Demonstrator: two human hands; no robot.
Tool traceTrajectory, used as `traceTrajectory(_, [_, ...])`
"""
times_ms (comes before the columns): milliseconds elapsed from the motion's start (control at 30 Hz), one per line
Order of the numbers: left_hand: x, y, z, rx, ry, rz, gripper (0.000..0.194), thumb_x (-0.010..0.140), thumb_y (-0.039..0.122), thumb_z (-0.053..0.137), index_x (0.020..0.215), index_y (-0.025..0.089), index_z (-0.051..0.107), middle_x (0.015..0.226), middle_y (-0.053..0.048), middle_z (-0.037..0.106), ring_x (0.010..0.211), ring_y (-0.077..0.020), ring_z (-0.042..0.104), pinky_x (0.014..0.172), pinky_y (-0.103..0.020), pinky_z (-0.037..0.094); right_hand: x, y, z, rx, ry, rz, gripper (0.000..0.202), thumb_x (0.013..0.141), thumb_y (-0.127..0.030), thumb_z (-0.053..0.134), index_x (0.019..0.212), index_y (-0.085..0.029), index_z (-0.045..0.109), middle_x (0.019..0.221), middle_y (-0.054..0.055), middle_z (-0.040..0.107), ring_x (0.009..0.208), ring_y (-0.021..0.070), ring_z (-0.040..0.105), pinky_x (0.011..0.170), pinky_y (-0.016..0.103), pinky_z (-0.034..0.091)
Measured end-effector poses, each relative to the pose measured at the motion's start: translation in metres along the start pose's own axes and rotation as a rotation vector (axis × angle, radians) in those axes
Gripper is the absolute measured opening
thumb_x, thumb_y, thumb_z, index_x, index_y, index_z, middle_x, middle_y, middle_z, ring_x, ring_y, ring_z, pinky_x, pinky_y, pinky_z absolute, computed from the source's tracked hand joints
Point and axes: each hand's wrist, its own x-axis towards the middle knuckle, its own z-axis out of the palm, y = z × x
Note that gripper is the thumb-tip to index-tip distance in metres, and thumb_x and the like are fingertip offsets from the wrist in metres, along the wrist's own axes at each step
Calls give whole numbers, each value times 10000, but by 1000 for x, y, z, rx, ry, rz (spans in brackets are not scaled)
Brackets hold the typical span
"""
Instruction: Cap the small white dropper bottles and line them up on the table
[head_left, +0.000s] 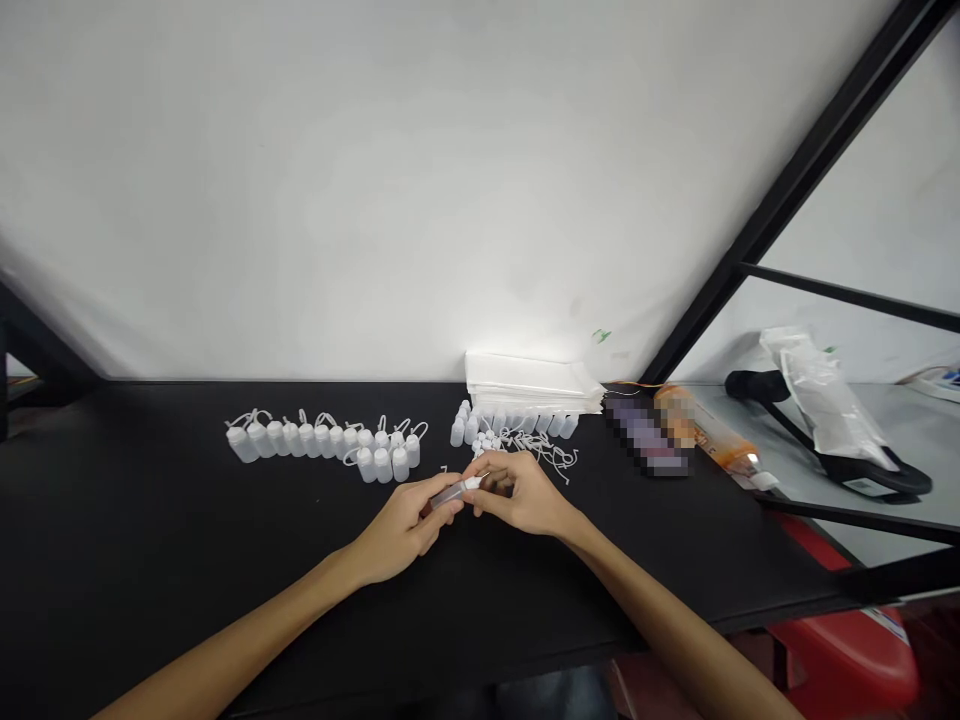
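A small translucent bottle (448, 494) lies tilted between my two hands over the black table. My left hand (409, 525) is closed round its body. The fingers of my right hand (521, 492) pinch the white top of the same bottle, where a thin tip sticks out. To the left stand several white bottles (306, 440) in a row with looped straps, and a few more are in front of its right end. Behind my right hand are several uncapped-looking bottles (471, 430), small white caps (486, 440) and a heap of loose white straps (555, 456).
A stack of white sheets (532, 382) lies against the wall. Right of it are a blurred purple item (646, 437) and an orange-labelled bottle (712, 440). Black frame bars (795, 150) rise at the right, with a red stool (847, 660) below.
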Motion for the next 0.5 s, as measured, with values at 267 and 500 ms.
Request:
traceTrajectory(267, [-3, -7, 4, 247, 115, 118, 337, 959, 361, 447, 1213, 174, 564, 736, 9, 613, 508, -89, 464, 477, -193, 383, 1, 0, 0, 35, 9, 57, 336, 782, -463, 706, 779, -133, 643, 576, 20, 641, 462, 127, 612, 410, 194, 410])
traceTrajectory(500, [-5, -10, 6, 456, 184, 181, 252, 956, 337, 473, 1121, 190, 593, 733, 21, 612, 539, -107, 506, 530, -212, 398, 1, 5, 7, -417, 117, -143, 367, 913, -420, 553, 665, -150, 569, 455, -38, 503, 415, 73, 460, 474, 190, 342])
